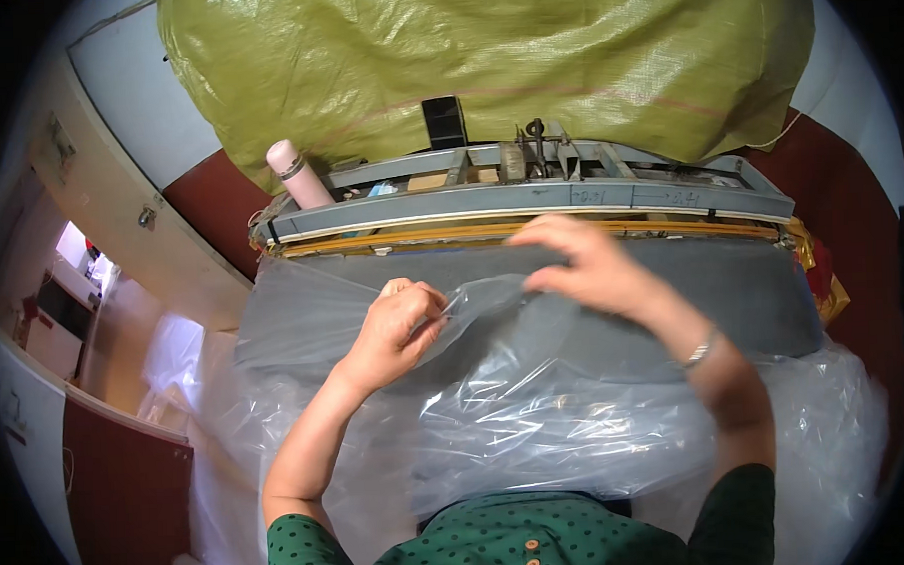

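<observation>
Clear plastic film (pixel 536 419) spreads over a dark grey board (pixel 711 293) and hangs down over its near edge toward my lap. My left hand (pixel 402 324) is closed in a fist on a gathered part of the film, above the middle-left of the board. To its right, my right hand (pixel 586 268) has its thumb and fingers apart, with a gap between them. The film's raised edge comes close to the right thumb; I cannot tell whether they touch. A bracelet (pixel 701 347) circles my right wrist.
Behind the board runs a grey metal frame (pixel 420 210) with orange-yellow strips (pixel 450 235) along its front. A pink flask (pixel 300 174), a dark phone (pixel 444 121) and metal clamps (pixel 539 150) stand on it. Yellow-green sheeting (pixel 504 61) covers something behind. A door (pixel 135 194) is at left.
</observation>
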Motion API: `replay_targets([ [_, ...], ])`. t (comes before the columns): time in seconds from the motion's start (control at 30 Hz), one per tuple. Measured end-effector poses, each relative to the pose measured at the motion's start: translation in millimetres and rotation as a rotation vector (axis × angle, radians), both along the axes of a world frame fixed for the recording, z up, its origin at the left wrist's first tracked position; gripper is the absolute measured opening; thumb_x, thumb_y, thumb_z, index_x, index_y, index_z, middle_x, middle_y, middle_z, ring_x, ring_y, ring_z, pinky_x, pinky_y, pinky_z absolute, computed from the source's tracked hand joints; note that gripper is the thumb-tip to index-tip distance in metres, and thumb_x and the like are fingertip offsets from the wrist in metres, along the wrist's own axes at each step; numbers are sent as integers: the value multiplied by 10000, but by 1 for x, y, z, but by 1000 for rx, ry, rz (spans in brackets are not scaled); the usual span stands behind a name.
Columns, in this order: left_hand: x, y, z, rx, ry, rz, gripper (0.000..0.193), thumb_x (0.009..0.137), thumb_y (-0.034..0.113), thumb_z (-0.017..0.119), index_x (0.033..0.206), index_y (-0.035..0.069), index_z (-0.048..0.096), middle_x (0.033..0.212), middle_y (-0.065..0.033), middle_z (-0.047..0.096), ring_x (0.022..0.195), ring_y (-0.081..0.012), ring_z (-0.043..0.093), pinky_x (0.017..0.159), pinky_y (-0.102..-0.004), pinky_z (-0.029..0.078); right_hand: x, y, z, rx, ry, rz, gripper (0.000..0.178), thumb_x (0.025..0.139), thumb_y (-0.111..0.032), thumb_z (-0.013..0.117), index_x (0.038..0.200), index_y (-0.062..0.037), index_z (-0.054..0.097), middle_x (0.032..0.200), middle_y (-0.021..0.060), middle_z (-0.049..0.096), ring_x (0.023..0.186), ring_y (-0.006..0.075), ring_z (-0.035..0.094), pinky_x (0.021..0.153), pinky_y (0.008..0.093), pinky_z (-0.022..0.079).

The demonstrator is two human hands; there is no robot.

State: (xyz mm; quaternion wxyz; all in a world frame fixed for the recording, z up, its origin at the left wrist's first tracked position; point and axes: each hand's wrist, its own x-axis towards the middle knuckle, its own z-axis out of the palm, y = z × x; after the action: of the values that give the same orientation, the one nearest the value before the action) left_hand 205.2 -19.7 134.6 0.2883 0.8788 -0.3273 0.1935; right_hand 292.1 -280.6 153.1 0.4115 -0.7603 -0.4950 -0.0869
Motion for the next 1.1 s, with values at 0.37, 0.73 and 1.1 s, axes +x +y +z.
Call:
replay_targets([
  [0.37, -20, 7, 3, -268, 115, 255, 185, 731, -2, 659, 774, 44, 485, 709, -53, 508, 610, -110, 495, 533, -232, 385, -27, 85, -54, 337, 914, 325, 114, 871, -150, 570, 907, -44, 592, 702, -8, 568, 625, 44, 513, 555, 181, 411],
  [0.73, 1, 17, -45, 188, -112, 364, 574, 626, 213, 735, 1114, 52, 480, 1243, -135, 416, 1198, -314, 367, 955, -453, 271, 5, 62, -91, 523, 964, -195, 112, 862, -118, 523, 879, -60, 617, 659, -57, 520, 564, 26, 437, 490, 178, 352],
  [1.1, -137, 59, -89, -35, 1037, -112, 204, 834, 208, 606, 960, 48, 604, 924, -71, 621, 918, -235, 585, 841, -334, 441, 75, -477, -244, 1242, 611, -950, 377, 890, -274, 532, 1151, -1, 527, 1008, 47, 567, 841, 145, 541, 723, 262, 446],
])
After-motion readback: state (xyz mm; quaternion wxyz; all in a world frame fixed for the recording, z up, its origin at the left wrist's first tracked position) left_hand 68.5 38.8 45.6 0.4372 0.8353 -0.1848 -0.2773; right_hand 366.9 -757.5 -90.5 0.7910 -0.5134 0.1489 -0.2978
